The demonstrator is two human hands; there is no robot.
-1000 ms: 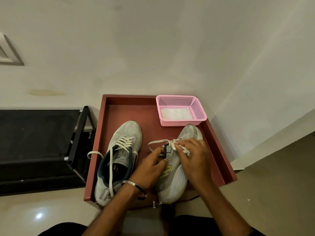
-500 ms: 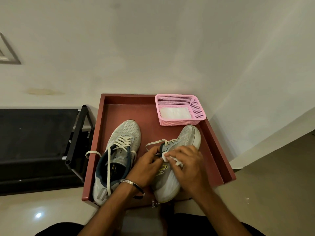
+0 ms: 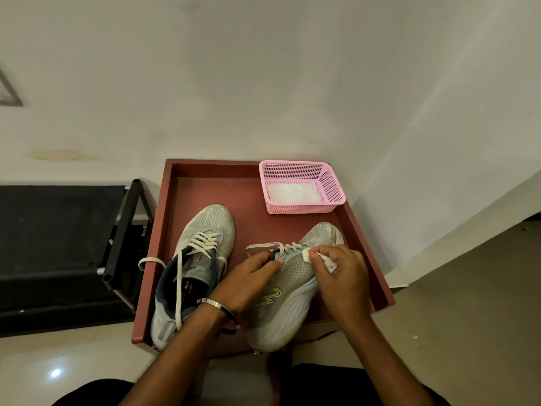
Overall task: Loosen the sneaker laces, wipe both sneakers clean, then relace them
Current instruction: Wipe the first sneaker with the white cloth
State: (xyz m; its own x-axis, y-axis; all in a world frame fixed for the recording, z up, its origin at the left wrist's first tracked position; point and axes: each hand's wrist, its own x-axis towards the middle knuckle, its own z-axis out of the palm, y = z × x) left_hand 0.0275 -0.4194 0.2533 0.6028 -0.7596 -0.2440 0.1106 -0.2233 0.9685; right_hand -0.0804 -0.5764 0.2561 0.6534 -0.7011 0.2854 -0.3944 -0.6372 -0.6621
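Since a moment ago the right hand (image 3: 341,273), pinching a white wipe (image 3: 319,257), has slid toward the toe of the right sneaker (image 3: 292,285), the left hand (image 3: 251,281) gripping its collar, while two sneakers, the left sneaker (image 3: 196,259) untouched, and one pink basket (image 3: 301,186) sit on the red tray (image 3: 205,186).

Two grey sneakers in tray: left sneaker (image 3: 202,253) upright, right sneaker (image 3: 292,285) tilted.

I see my right hand (image 3: 341,276) holding a wipe (image 3: 322,259) on one sneaker (image 3: 289,288), with my left hand (image 3: 248,285) beside it. Another sneaker (image 3: 196,265) lies left of them. A basket (image 3: 303,187) sits behind, all in a tray (image 3: 205,171).
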